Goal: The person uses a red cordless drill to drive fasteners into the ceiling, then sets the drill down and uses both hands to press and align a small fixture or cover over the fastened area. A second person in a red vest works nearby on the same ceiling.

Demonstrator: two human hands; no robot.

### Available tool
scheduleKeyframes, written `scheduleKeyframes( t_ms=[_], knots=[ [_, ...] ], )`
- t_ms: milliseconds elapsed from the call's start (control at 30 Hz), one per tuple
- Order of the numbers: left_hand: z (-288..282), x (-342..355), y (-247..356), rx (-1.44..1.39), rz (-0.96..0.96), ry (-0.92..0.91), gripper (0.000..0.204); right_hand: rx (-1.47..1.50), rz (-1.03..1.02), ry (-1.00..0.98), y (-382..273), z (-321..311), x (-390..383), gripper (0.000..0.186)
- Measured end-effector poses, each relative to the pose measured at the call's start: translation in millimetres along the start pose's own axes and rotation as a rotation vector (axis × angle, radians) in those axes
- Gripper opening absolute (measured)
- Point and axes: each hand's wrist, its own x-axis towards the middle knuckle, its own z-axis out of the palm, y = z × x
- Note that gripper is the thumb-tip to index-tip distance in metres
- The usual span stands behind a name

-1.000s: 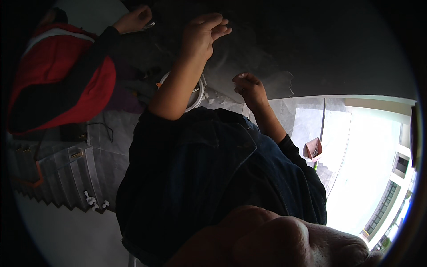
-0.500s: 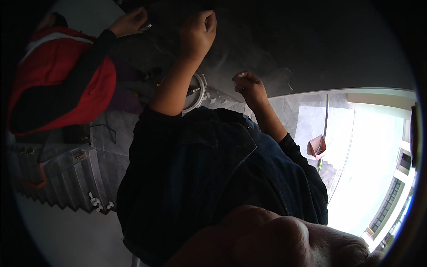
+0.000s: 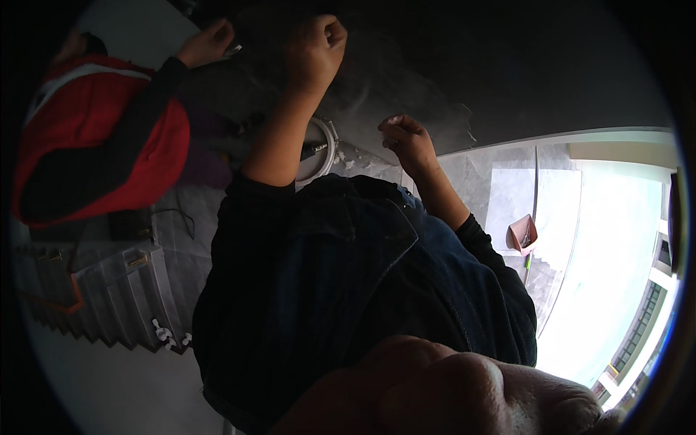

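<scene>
My left hand (image 3: 317,52) is raised at the top of the view, its fingers curled closed against or just in front of a dark grey wall surface (image 3: 522,87). Whatever sits between those fingers is too dark to make out. Lower and to the right, my right hand (image 3: 408,143) is held up with thumb and fingers pinched together near the same surface. A pale spot shows at its fingertips, too small to name. Below my left forearm stands a round bucket with a white rim (image 3: 334,147), partly covered by the arm; a dark tool handle (image 3: 313,148) lies across it.
At the left a co-worker in a red vest (image 3: 148,163) reaches toward the wall, a hand (image 3: 208,45) near a small shiny thing. Ridged grey panels (image 3: 119,290) stand lower left, beside small white pieces (image 3: 164,332). A pink dustpan (image 3: 523,235) lies on the bright floor at right.
My left hand has shifted slightly left; my right hand holds nearly the same place and pinch. The surroundings have moved a little in the view, and the co-worker's hand is slightly lower and left.
</scene>
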Motion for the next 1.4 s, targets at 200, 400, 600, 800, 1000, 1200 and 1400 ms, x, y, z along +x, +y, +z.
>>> scheduleKeyframes(
  t_ms=[200,400,600,800,1000,1200,1400],
  knots=[
    [0.2,3.2,0.6,0.009,0.051,0.012,0.017,0.004,0.018,0.001,-3.3,2.7,-2.2,0.006],
    [-9.9,0.7,2.8,-0.071,0.039,-0.044,0.017,0.016,-0.006,0.013,-4.1,5.5,-3.4,0.008],
    [-6.7,-0.7,3.5,-0.088,-0.028,-0.010,0.015,0.030,0.012,0.003,-3.7,4.8,-3.3,0.009],
    [-4.5,1.4,1.8,-0.049,0.011,0.006,0.013,0.026,-0.001,0.005,-2.3,2.9,-1.8,0.009],
    [-4.4,5.1,1.6,-0.074,0.033,-0.003,0.016,0.011,-0.001,0.000,-2.9,2.8,-1.8,0.009],
    [-8.5,4.8,6.2,-0.103,0.030,-0.014,0.016,0.015,-0.006,0.001,-3.3,2.2,-2.0,0.009],
    [-7.7,5.0,7.2,-0.081,0.016,0.016,0.014,0.017,-0.001,-0.009,-2.7,1.4,-1.3,0.009]
  ],
)
